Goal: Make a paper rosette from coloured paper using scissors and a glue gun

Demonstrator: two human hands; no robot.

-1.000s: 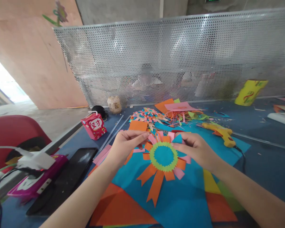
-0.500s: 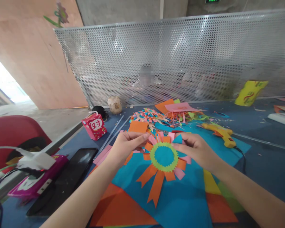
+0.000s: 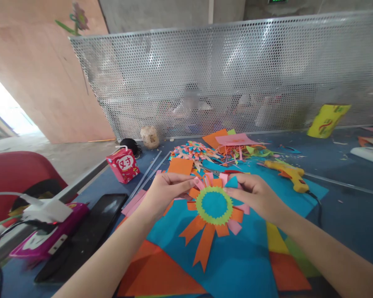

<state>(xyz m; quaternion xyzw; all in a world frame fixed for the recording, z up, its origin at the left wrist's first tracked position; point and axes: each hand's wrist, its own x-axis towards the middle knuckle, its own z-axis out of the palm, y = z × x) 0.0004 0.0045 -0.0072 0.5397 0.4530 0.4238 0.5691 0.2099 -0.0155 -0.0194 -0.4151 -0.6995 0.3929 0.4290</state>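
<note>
- Both hands pinch the far rim of a paper rosette: the left hand closes thumb and fingertips on a pink petal at its upper left, and the right hand closes narrowly on the upper right edge, beside a blue petal.
- The rosette lies nearly flat on a blue sheet in the middle of the table, between the two hands and just in front of the person.
- Its long axis runs from the looped pink and orange petals at the far edge to a long orange tail, which points toward the person and slightly to the left and ends in a forked notch.
- A second, shorter orange tail angles out further left.
- Its face is a blue disc inside a green ring with a toothed edge, with orange and pink strips fanning out behind.
- A yellow glue gun lies beyond the right hand, well apart.
- A red drink carton stands to the far left, and a black phone lies near the left forearm.
</note>
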